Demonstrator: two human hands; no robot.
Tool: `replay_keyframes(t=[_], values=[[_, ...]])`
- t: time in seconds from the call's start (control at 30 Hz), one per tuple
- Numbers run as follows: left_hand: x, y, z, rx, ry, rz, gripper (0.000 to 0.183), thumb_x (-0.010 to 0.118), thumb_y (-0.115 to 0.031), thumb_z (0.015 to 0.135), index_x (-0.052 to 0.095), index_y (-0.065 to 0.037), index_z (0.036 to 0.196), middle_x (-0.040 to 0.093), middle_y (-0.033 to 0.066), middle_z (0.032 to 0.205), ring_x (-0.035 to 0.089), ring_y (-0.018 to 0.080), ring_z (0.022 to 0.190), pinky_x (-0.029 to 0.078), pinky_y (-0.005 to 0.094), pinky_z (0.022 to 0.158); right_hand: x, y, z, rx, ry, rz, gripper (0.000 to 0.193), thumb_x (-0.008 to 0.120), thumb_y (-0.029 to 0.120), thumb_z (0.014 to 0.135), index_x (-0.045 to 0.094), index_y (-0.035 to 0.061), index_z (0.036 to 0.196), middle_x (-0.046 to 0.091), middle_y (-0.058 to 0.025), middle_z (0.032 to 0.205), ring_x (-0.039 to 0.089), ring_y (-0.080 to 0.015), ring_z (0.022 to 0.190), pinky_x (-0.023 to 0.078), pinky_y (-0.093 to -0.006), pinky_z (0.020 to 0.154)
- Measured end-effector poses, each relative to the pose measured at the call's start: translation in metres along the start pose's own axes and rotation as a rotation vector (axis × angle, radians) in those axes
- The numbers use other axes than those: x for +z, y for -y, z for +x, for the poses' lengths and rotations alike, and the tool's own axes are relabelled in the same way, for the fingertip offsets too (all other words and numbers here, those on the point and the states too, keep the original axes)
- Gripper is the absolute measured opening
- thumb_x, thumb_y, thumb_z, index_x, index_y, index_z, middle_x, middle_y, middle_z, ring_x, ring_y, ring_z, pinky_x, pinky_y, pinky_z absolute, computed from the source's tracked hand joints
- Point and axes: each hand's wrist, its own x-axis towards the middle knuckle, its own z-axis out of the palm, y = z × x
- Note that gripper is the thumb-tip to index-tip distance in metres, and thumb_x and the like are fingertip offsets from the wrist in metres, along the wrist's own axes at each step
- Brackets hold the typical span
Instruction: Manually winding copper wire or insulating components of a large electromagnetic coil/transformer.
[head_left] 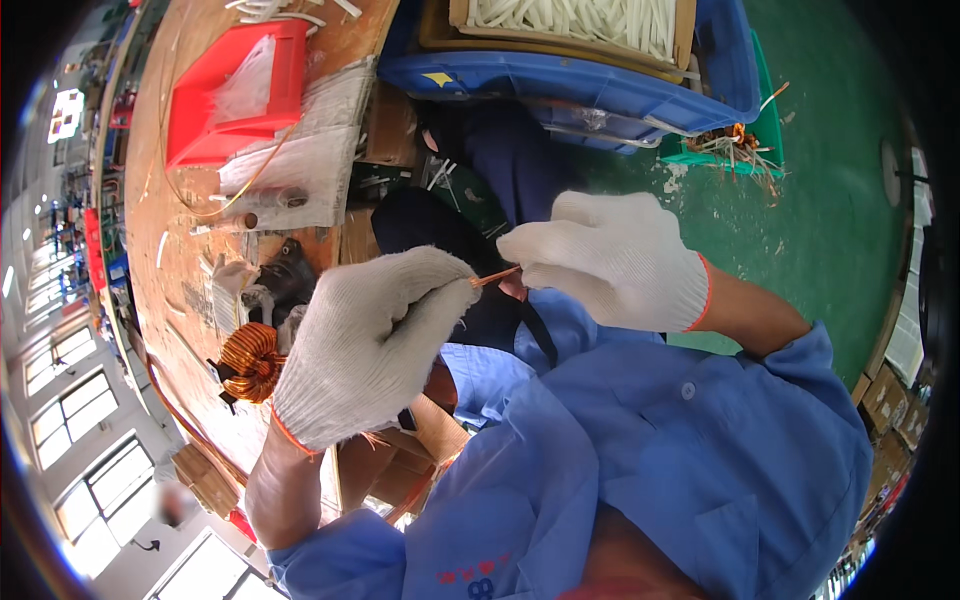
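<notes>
My left hand (365,345), in a white knit glove, is closed with thumb and fingers pinched together on a short length of copper wire (494,276). From its fingertips the wire runs to my right hand (615,260), gloved the same way, whose fingers are closed around the other end. Hidden inside the gloves, the wire's two ends cannot be seen. Beside my left wrist, a toroidal coil wound with copper wire (250,362) rests at the edge of the wooden workbench (165,290). Behind that coil stands a dark metal fixture (288,272), partly covered with pale cloth-like material.
On the bench lie a red bin (190,125) with clear plastic inside, a white ribbed sheet (330,120) and a brown tube (240,222). Ahead, a blue crate (560,80) carries a carton of white sleeves (590,18). A green bin (765,80) with copper scraps is on the floor.
</notes>
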Motion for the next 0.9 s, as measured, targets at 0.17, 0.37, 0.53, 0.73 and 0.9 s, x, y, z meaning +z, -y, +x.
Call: replay_keyframes(t=[0.17,0.37,0.53,0.73,0.9], values=[[0.001,0.002,0.0,-0.01,0.007,-0.028,0.016,0.069,-0.004,0.105,0.078,0.008,0.113,0.078,0.013,0.093,0.076,0.0137,0.078,0.058,0.0299,0.07,0.003,0.003,0.004,-0.041,-0.017,0.006,0.03,0.088,0.018,0.091,0.08,0.0167,0.12,0.064,-0.0051,0.079,0.067,-0.0253,0.066,0.05,-0.039,0.054],[0.004,0.009,0.002,0.173,-0.018,0.057,0.014,0.069,-0.005,0.109,0.078,0.004,0.112,0.076,0.0086,0.083,0.079,0.0142,0.064,0.055,0.0271,0.056,0.007,0.01,0.013,-0.029,0.023,0.022,0.031,0.089,0.023,0.092,0.08,0.0191,0.121,0.065,-0.0034,0.08,0.067,-0.0262,0.065,0.051,-0.0385,0.054],[0.003,0.01,-0.001,0.114,-0.024,0.009,0.013,0.069,-0.006,0.109,0.078,0.004,0.11,0.075,0.0098,0.082,0.08,0.0156,0.063,0.055,0.0285,0.056,0.017,0.013,0.019,-0.056,-0.005,0.025,0.026,0.089,0.026,0.094,0.078,0.0155,0.116,0.067,-0.0033,0.083,0.07,-0.0266,0.067,0.053,-0.0379,0.056],[0.003,0.016,0.005,0.206,-0.054,0.115,0.013,0.069,-0.006,0.108,0.078,0.004,0.11,0.074,0.0105,0.082,0.079,0.0162,0.062,0.055,0.0291,0.055,0.024,0.013,0.019,-0.048,0.033,-0.01,0.026,0.088,0.028,0.094,0.075,0.0127,0.111,0.071,-0.004,0.088,0.073,-0.0274,0.071,0.056,-0.0384,0.059],[0.0,0.012,0.002,0.025,0.023,-0.016,0.013,0.069,-0.007,0.107,0.077,0.004,0.109,0.074,0.0108,0.082,0.078,0.0155,0.06,0.054,0.0296,0.055,0.026,0.012,0.017,-0.064,0.06,-0.052,0.027,0.088,0.029,0.093,0.074,0.0134,0.111,0.072,-0.0039,0.091,0.074,-0.0275,0.075,0.057,-0.0394,0.061]])
